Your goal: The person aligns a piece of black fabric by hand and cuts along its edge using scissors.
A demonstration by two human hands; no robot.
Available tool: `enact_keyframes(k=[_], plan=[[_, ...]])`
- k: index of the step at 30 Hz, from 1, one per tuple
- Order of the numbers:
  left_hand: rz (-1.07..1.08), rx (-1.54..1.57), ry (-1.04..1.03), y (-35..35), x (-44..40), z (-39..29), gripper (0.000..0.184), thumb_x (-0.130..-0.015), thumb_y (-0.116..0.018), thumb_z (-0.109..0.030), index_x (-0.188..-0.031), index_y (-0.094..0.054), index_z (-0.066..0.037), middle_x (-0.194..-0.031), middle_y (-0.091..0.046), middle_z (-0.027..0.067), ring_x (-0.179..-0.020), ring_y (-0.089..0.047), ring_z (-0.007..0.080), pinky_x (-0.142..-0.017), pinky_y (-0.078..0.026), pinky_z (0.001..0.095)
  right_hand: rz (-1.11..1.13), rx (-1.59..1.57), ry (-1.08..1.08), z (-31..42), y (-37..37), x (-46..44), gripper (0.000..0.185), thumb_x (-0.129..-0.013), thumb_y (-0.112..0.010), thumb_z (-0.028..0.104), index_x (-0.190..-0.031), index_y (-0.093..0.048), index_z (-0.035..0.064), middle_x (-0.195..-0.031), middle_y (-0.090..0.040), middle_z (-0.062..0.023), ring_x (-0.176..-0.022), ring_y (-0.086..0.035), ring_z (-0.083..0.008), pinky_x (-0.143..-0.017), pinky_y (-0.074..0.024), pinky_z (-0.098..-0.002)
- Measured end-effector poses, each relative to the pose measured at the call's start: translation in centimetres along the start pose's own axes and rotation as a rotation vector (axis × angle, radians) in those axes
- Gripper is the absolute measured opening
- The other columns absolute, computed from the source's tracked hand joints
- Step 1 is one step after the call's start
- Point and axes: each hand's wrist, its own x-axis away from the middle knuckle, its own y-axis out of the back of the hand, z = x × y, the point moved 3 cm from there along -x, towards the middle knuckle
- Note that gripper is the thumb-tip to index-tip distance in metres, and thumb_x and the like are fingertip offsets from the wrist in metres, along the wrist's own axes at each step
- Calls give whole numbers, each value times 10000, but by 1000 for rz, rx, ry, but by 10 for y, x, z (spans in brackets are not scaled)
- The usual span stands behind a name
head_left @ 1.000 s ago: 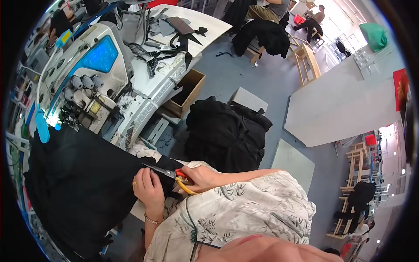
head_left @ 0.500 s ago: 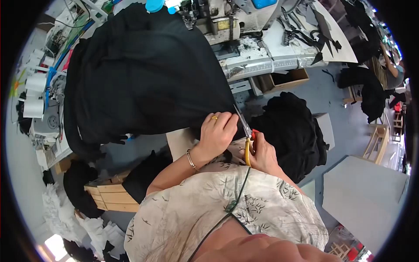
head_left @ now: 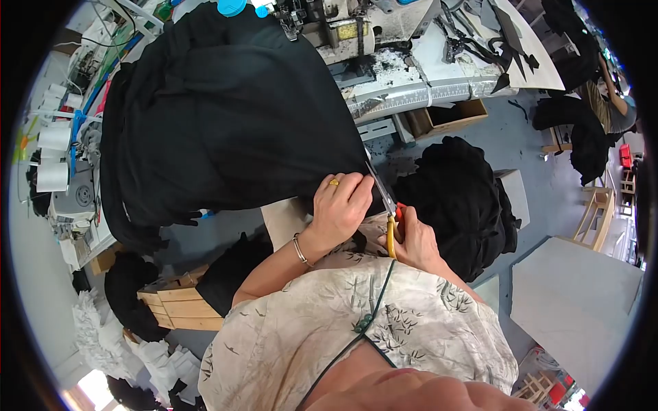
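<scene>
A large black cloth (head_left: pixel 233 123) spreads from the sewing machine (head_left: pixel 343 31) down to my hands. My left hand (head_left: pixel 343 205), with a ring and a bracelet, pinches the cloth's lower right corner. Just right of it, my right hand (head_left: pixel 415 240) holds scissors (head_left: pixel 384 192) with red and yellow handles. The blades point up and left, lying against the cloth's edge beside my left fingertips. Whether the blades are parted is too small to tell.
A black fabric heap (head_left: pixel 456 205) stands right of my hands. Dark scraps (head_left: pixel 473 44) lie on the machine table (head_left: pixel 411 89), above an open cardboard box (head_left: pixel 456 118). A wooden crate (head_left: pixel 181 308) is at lower left. Another person (head_left: pixel 613 103) sits at far upper right.
The view has swung, so the machine and cloth now appear higher and further right than a second ago. Both hands keep their hold on cloth and scissors. Little differs from half a second ago.
</scene>
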Motion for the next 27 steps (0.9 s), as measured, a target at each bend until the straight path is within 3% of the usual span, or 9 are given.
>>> enact_keyframes(k=[9,18,27], plan=[[6,1,-6,1,2,-1,225,-740,-692,-5,-959,-640,-3,-853,-571,77,-689,-568,230,-648,-459,346,-43,-16,14,-15,-6,8,608,-805,-691,466,-1008,-450,-53,-614,-592,-183,-567,-633,-364,-517,-503,-404],[12,-1,-22,1,5,0,277,-704,-699,-3,-976,-645,8,-872,-558,81,-696,-562,228,-659,-461,341,-38,71,43,6,8,-5,611,-776,-717,424,-1065,-435,-35,-832,-632,-214,-763,-653,-372,-644,-514,-421],[13,15,-30,2,6,0,282,-707,-697,-3,-983,-642,15,-880,-562,87,-700,-563,234,-660,-462,345,-71,15,74,-3,0,-3,494,-828,-688,370,-960,-433,-32,-712,-605,-227,-611,-629,-385,-528,-495,-421]])
